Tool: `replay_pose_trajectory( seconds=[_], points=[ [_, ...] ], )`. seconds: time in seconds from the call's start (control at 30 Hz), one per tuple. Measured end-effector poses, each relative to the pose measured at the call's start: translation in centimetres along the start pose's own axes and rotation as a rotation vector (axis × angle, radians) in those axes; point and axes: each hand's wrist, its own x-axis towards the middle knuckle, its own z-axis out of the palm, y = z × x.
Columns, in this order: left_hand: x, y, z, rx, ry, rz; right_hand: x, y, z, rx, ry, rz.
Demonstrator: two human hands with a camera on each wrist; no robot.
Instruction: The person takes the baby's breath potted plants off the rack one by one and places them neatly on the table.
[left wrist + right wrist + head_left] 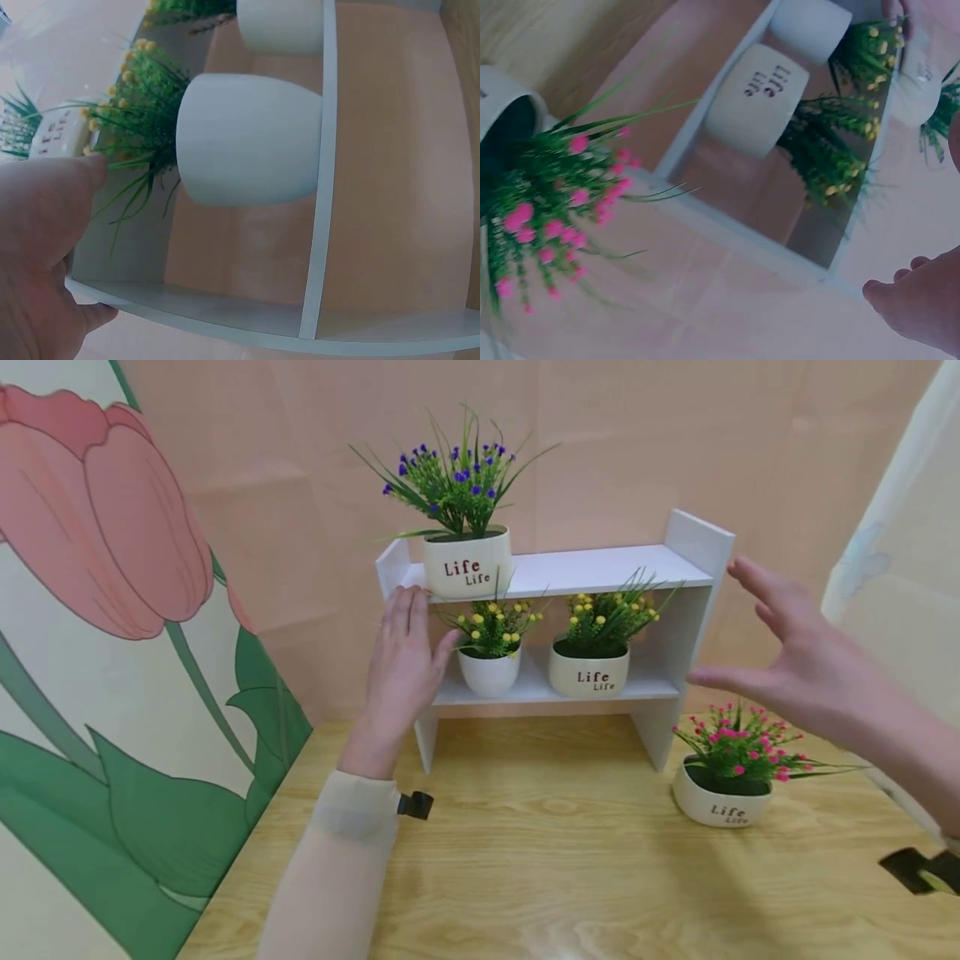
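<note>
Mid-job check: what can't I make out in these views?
Left wrist: lower part of the purple-flowered pot, hidden by the left hand.
Left wrist: far yellow-flowered pot, cut off by the top edge.
Right wrist: much of the right hand, cut off by the right edge.
Right wrist: most lettering on the pink-flowered pot, cut off by the left edge.

Head view bright, soft shadow on tabletop; wrist views hazier; left wrist bows shelf edges.

A pale band (black mount attached) circles the left wrist.
</note>
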Motion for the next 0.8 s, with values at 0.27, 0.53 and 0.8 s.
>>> replay_pose_trajectory(
  seconds=[0.27, 0.53, 0.8],
  points=[
    [0.3, 0.2, -0.1, 0.007, 0.011, 0.011, 3.9, -4.1, 1.4, 0.019, -0.012, -0.105],
    [0.4, 0.1, 0.0, -0.002, 0.021, 0.018, 7.6, -7.3, 2.6, 0.050, -0.075, -0.086],
    [0.0, 0.0, 0.2, -0.001, 0.015, 0.011, 11.2, -9.3, 4.5, 0.044, -0.097, -0.086]
  ],
)
